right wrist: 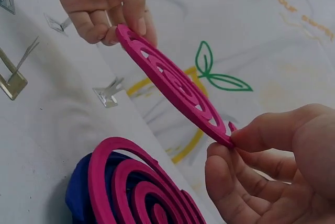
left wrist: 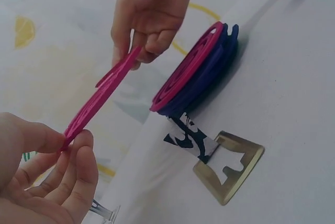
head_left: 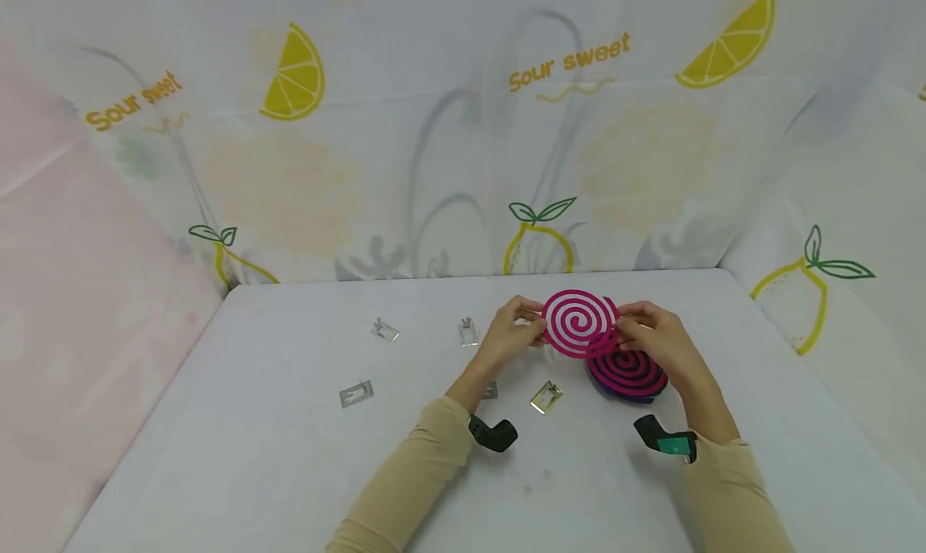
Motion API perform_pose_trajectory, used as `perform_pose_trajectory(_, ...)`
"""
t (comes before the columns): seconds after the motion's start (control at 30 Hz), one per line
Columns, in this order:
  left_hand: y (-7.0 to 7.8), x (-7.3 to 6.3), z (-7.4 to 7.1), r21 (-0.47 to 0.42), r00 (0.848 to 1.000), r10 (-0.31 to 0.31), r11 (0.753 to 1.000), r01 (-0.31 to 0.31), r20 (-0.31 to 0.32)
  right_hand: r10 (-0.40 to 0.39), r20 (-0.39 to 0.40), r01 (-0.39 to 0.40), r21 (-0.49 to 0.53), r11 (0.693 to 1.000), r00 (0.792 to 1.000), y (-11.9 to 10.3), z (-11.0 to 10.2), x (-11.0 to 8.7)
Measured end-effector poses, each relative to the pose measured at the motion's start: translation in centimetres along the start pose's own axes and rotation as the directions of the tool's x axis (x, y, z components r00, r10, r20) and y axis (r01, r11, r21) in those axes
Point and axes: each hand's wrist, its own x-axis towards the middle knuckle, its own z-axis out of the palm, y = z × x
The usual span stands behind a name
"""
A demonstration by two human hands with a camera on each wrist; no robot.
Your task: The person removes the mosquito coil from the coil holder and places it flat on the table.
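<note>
Between both hands, a pink spiral mosquito coil (head_left: 579, 323) is held up over the table with its flat face toward the head camera. My left hand (head_left: 510, 333) pinches its left edge between thumb and fingers, and my right hand (head_left: 657, 337) pinches the right edge the same way. Below the right hand lies a stack of coils (head_left: 631, 371), pink on top and dark blue underneath. The left wrist view shows the held coil (left wrist: 99, 101) nearly edge-on, apart from the stack (left wrist: 212, 67).
A gold-coloured metal coil stand (head_left: 537, 403) lies left of the stack, its prong raised. Several silver stands are spread further left, including one stand (head_left: 356, 394) near the front and another (head_left: 468, 333) at the back. Printed cloth walls (head_left: 448, 159) surround the white table (head_left: 275, 464).
</note>
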Motion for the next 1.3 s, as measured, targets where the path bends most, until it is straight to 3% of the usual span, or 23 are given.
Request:
perform_pose_trajectory(0.47, -0.5, -0.3, 2.4, 0.018, 0.999, 0.050, 0.999, -0.049, -0.023, 0.003, 0.080, 0.002, -0.067, 0.998, 0.997, 1.4, -2.0, -0.9)
perform_pose_trajectory(0.77, -0.4, -0.8, 3.6, 0.125, 0.997, 0.076, 0.989, -0.074, -0.011, -0.010, 0.110, 0.024, -0.132, 0.991, 0.994, 1.4, -3.3, -1.2)
perform_pose_trajectory(1.07, -0.3, -1.4, 4.2, 0.259, 0.992, 0.130, 0.958, -0.125, -0.002, 0.027, 0.171, 0.007, -0.197, 0.980, 0.985, 1.4, -4.1, -1.4)
perform_pose_trajectory(1.3, -0.3, -1.8, 4.5, 0.410, 0.983, 0.180, 0.895, -0.178, 0.034, 0.085, 0.175, -0.037, -0.258, 0.965, 0.981, 1.6, -4.4, -1.6)
